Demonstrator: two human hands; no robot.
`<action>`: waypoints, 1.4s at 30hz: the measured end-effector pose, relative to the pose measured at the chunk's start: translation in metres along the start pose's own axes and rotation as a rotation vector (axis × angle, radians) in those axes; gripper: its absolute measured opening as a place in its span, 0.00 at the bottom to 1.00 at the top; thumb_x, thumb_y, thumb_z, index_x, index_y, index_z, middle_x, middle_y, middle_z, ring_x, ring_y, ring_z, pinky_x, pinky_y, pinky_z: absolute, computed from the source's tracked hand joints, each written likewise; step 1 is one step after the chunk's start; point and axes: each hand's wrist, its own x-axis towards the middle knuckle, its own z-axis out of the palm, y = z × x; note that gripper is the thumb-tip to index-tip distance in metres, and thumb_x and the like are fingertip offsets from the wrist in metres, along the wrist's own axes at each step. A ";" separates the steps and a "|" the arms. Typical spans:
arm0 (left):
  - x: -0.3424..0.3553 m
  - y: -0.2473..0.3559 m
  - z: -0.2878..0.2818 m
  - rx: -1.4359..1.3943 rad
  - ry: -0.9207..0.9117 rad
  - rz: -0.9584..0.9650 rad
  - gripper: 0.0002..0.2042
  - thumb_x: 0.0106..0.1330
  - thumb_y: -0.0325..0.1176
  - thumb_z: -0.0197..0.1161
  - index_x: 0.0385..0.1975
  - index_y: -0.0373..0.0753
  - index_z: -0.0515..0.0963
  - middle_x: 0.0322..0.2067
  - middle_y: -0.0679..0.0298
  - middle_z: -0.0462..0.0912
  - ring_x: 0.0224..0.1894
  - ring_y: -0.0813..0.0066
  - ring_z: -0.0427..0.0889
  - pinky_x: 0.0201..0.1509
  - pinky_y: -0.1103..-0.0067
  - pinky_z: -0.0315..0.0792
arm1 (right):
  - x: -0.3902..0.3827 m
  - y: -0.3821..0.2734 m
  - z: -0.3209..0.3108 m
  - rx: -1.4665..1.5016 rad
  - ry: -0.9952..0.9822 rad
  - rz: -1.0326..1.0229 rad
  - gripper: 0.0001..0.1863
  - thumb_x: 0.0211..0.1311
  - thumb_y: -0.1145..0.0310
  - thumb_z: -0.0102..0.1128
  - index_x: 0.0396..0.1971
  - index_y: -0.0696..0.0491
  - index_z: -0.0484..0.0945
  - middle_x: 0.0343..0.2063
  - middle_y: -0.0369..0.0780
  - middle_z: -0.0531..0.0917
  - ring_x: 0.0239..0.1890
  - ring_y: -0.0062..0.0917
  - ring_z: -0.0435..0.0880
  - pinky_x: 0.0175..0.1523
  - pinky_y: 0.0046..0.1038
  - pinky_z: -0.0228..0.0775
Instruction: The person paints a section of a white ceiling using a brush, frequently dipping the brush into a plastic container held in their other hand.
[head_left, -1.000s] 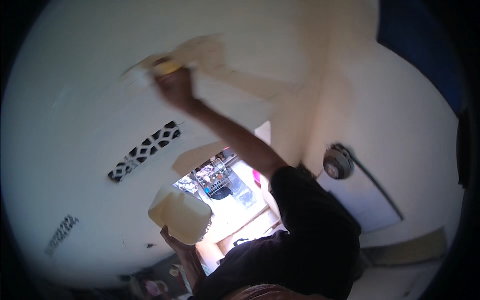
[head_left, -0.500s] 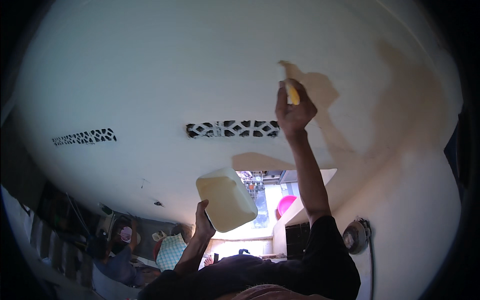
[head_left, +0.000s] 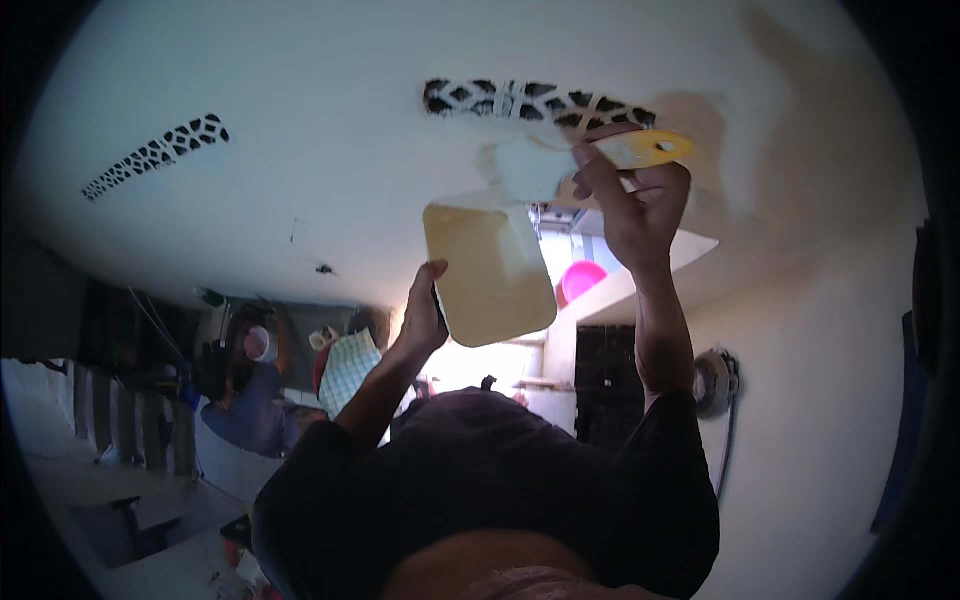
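Note:
A cream rectangular plastic tub (head_left: 535,275) is held up in front of the wall by my left hand (head_left: 425,315), thumb over its left rim and fingers behind. The inside looks pale; how much paint is in it I cannot tell. My right hand (head_left: 645,205) grips a wide paintbrush (head_left: 655,150) by its yellow handle, which has a hole at the end. The whitish brush head points left, just above the tub's upper edge, and is blurred. Whether it touches the rim I cannot tell.
Behind the brush rises a pale wall (head_left: 330,150) with a patterned vent block (head_left: 500,100) and another vent (head_left: 155,155) farther left. An opening below shows a pink basin (head_left: 583,282). Another person (head_left: 255,400) is low at the left, near a checked cloth (head_left: 350,370). A round fixture (head_left: 715,383) hangs at right.
My right hand has brought the brush down from the upper wall toward the tub, turning its head to the left. The view has tilted down, so vents and tub sit higher in the picture.

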 end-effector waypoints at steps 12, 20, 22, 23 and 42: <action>0.011 -0.006 -0.018 0.026 0.067 -0.087 0.29 0.65 0.48 0.47 0.59 0.32 0.65 0.50 0.52 0.75 0.53 0.61 0.78 0.57 0.66 0.73 | -0.035 0.073 0.036 -0.335 -0.391 0.217 0.12 0.56 0.67 0.67 0.20 0.59 0.78 0.11 0.40 0.77 0.11 0.23 0.74 0.20 0.24 0.63; 0.009 -0.007 -0.014 -0.010 0.036 -0.071 0.28 0.64 0.47 0.50 0.58 0.32 0.67 0.50 0.54 0.76 0.52 0.63 0.78 0.56 0.68 0.74 | -0.043 0.081 0.038 -0.395 -0.437 0.257 0.11 0.56 0.66 0.66 0.22 0.58 0.79 0.13 0.42 0.79 0.13 0.26 0.78 0.20 0.26 0.65; 0.009 -0.008 -0.015 0.002 0.004 -0.057 0.28 0.63 0.47 0.50 0.58 0.32 0.67 0.50 0.54 0.76 0.52 0.63 0.78 0.56 0.68 0.74 | -0.039 0.070 0.031 -0.373 -0.462 0.248 0.10 0.57 0.67 0.66 0.23 0.58 0.80 0.14 0.41 0.79 0.14 0.25 0.78 0.21 0.25 0.65; 0.011 -0.010 -0.018 -0.018 -0.015 -0.069 0.27 0.65 0.47 0.50 0.58 0.33 0.65 0.50 0.54 0.74 0.53 0.64 0.76 0.57 0.69 0.72 | -0.035 0.062 0.027 -0.352 -0.480 0.237 0.09 0.57 0.68 0.66 0.25 0.58 0.80 0.14 0.40 0.80 0.14 0.23 0.79 0.21 0.24 0.66; 0.017 -0.024 -0.002 -0.008 -0.115 -0.144 0.29 0.65 0.47 0.52 0.60 0.33 0.60 0.51 0.54 0.71 0.54 0.63 0.74 0.58 0.68 0.70 | -0.037 0.045 -0.017 -0.501 -0.450 -0.032 0.05 0.56 0.71 0.67 0.31 0.55 0.82 0.24 0.37 0.85 0.16 0.21 0.78 0.23 0.22 0.68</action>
